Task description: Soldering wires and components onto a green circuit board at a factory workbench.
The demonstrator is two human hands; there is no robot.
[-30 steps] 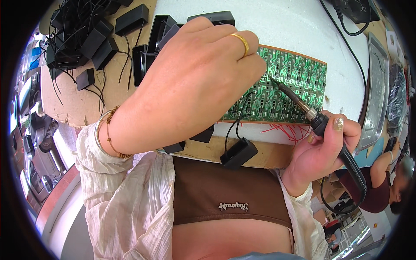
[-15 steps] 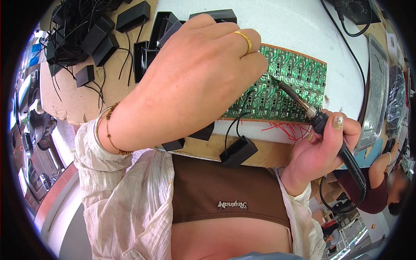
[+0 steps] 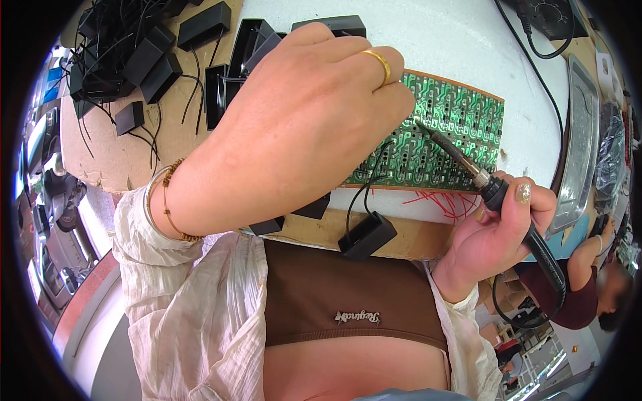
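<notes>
A green circuit board panel (image 3: 455, 120) lies on a white foam sheet, its soldered side up. In my right hand (image 3: 498, 234) is a soldering iron (image 3: 496, 192), gripped by its black handle, its tip resting at or just over the middle of the panel. My left hand (image 3: 314, 113) is closed above the panel's left part; its fingertips are hidden beneath it, and what they pinch does not show. From beside that hand, thin black wires run down to a small black box (image 3: 368, 235) at the near table edge. Red wires (image 3: 445, 204) stick out under the panel's near edge.
Many black boxes with wires (image 3: 127, 60) are heaped at the far left. Open black cases (image 3: 251, 47) stand behind my left hand. A metal tray (image 3: 580, 134) lies at the right, and a black control unit (image 3: 552, 17) with a cable sits far right. Another person (image 3: 588, 281) is at the right.
Almost nothing differs. The iron's tip has shifted very slightly toward me on the panel; my left hand stays in place.
</notes>
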